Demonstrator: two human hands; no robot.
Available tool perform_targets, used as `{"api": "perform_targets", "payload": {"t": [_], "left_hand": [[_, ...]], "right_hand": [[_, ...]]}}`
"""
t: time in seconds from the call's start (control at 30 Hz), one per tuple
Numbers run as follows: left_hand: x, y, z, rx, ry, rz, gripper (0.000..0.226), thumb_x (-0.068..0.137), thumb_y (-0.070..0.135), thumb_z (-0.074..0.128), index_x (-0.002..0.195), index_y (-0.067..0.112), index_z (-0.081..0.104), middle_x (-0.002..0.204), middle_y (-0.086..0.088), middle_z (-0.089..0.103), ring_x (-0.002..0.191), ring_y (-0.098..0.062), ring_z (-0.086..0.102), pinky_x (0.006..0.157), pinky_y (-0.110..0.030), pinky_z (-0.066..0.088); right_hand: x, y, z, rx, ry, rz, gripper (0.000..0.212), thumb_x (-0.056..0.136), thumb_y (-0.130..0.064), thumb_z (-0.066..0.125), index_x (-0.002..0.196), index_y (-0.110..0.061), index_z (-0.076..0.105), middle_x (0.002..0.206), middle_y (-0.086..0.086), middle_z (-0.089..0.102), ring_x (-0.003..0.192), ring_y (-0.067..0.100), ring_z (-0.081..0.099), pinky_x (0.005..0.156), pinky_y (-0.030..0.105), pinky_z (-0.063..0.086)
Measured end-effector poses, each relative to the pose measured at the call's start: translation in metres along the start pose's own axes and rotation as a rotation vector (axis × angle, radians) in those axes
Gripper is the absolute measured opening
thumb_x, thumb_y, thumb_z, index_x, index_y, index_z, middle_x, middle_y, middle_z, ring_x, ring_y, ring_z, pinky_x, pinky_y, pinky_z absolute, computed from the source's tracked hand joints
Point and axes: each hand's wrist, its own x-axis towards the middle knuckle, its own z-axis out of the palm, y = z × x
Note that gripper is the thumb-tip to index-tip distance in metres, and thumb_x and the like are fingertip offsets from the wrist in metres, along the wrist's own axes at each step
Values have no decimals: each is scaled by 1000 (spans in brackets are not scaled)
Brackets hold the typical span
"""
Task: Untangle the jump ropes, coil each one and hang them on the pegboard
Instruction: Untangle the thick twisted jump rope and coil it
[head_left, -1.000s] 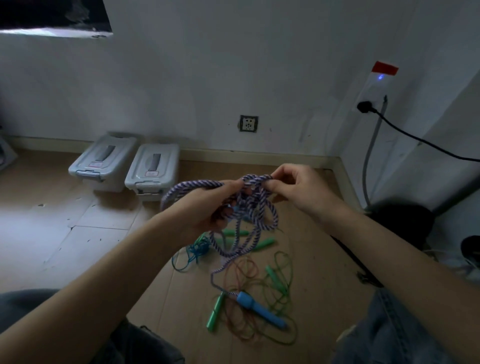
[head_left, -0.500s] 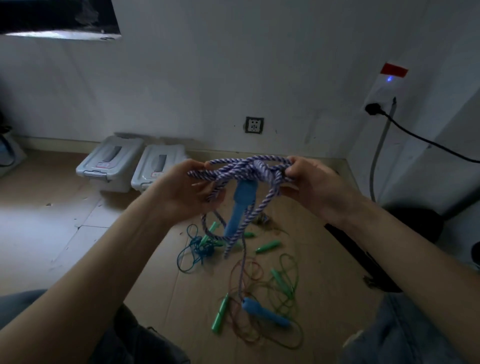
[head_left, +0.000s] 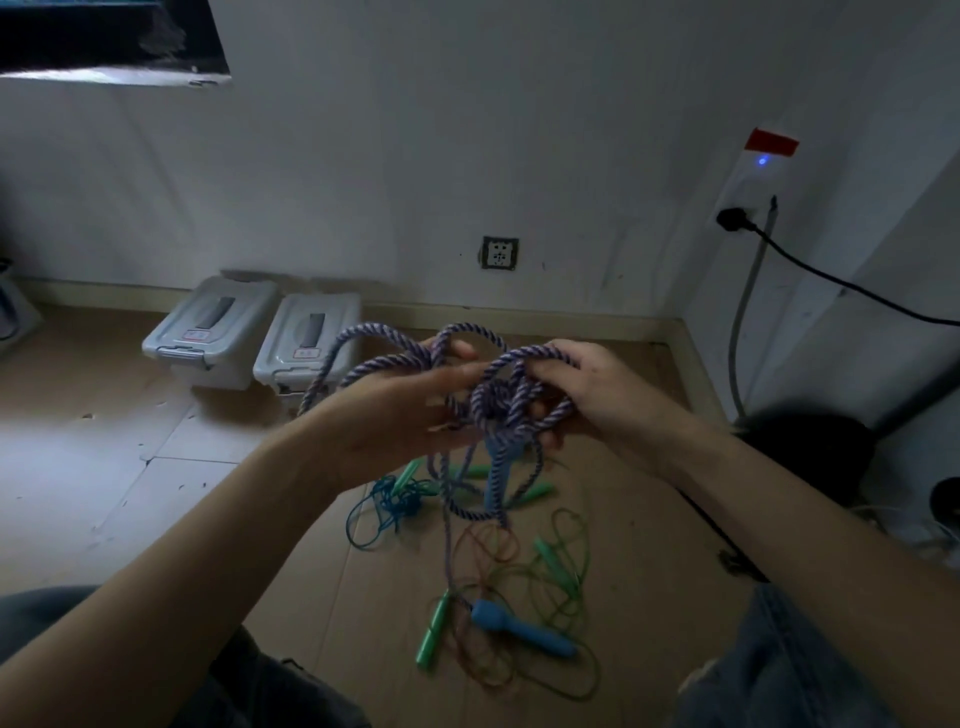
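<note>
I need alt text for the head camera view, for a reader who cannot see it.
Two bare hands, left hand and right hand, hold a knotted purple braided jump rope above a wooden floor. Thin green, blue and red ropes lie tangled below, and two grey lidded boxes stand against the wall.

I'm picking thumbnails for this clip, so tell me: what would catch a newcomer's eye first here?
First, the knotted purple braided rope held up at centre frame, gripped between the left hand and the right hand. Next, the jumble of thin ropes with green handles and a blue handle on the floor below. Then the two grey storage boxes against the wall, left of the hands.
</note>
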Motion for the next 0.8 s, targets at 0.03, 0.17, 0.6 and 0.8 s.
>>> {"api": "perform_targets", "payload": {"t": [0.03, 0.17, 0.6, 0.8], "left_hand": [[0, -2, 3, 21, 20, 26, 30, 69, 10, 69, 97, 14, 57, 106, -13, 67, 93, -24, 66, 78, -33, 57], [6, -3, 11, -12, 242, 169, 19, 73, -1, 61, 77, 13, 48, 74, -7, 67, 71, -14, 69, 58, -19, 55], [10, -13, 21, -54, 354, 214, 17, 87, 13, 57, 100, 3, 61, 92, -12, 70, 86, -20, 70, 65, -25, 56], [4, 4, -1, -35, 482, 106, 18, 90, 22, 54, 88, 5, 58, 69, -5, 72, 60, -11, 68, 47, -18, 51]], "right_hand": [[-1, -1, 2, 41, -18, 28, 15, 97, -14, 43, 94, -7, 57, 63, 2, 60, 48, 12, 56, 42, 22, 47], [-5, -10, -6, 268, -241, 66, 17, 89, -14, 54, 104, -8, 58, 96, 9, 65, 84, 17, 62, 72, 25, 52], [-8, -3, 18, -650, 30, -80, 64, 60, -41, 83, 107, -17, 47, 107, 1, 57, 98, 14, 56, 83, 31, 50], [3, -6, -19, -238, 217, -61, 11, 82, -10, 67, 77, -15, 60, 58, -5, 66, 49, 2, 62, 45, 14, 47]]}}
